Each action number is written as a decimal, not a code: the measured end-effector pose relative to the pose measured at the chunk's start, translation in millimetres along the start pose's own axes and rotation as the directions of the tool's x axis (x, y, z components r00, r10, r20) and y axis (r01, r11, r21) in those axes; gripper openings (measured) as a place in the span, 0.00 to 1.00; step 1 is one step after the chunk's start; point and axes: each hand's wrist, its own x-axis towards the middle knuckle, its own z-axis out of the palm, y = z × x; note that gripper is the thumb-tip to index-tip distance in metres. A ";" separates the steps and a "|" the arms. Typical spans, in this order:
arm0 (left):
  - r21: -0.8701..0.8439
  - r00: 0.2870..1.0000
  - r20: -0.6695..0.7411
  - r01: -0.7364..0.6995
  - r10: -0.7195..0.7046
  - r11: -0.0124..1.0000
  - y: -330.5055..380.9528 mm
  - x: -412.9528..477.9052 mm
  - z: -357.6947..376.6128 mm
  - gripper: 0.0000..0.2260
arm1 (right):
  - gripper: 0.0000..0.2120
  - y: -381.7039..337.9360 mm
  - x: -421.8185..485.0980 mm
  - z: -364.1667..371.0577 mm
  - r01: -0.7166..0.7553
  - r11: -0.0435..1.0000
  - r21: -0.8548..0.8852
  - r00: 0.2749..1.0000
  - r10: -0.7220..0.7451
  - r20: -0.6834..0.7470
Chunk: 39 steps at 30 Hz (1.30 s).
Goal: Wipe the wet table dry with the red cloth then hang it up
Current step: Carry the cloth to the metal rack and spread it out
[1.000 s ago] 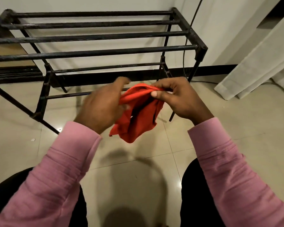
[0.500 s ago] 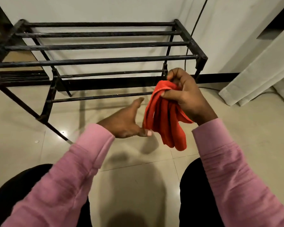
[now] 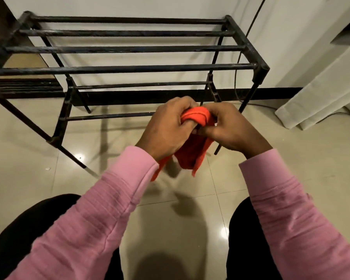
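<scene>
Floor: glossy beige tiles (image 3: pixel 28 178) run to a white wall with a dark skirting.
Rack: a black metal rack (image 3: pixel 129 67) with horizontal bars stands against the wall, bars bare.
Sleeves: pink sleeves (image 3: pixel 89 229) cover both forearms.
Left hand (image 3: pixel 168 130): fingers clenched on the bunched cloth.
Right hand (image 3: pixel 230 128): pinching the same bunch, touching the left.
Red cloth (image 3: pixel 190 156): gathered between both hands in front of the rack, its loose end hanging above the floor.

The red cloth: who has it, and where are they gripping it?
Both hands, left hand and right hand, grip the red cloth at its bunched top; the rest hangs loose.
</scene>
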 end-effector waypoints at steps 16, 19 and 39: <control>-0.368 0.937 -0.201 0.199 -0.287 0.908 -20.8 15.0 -34.8 0.11 | 0.08 -4.9 12.0 -18.8 0.116 0.982 0.152 0.836 -0.014 -0.548; -0.301 0.978 -0.150 0.093 -0.143 0.949 -11.4 10.0 -37.5 0.10 | 0.09 -7.7 12.4 -21.1 0.118 0.979 0.167 0.811 0.002 -0.584; -0.288 0.999 -0.011 0.031 -0.036 0.957 -25.8 -16.4 -130.4 0.15 | 0.11 -28.8 17.2 -40.8 0.246 0.802 0.544 0.771 0.177 -0.611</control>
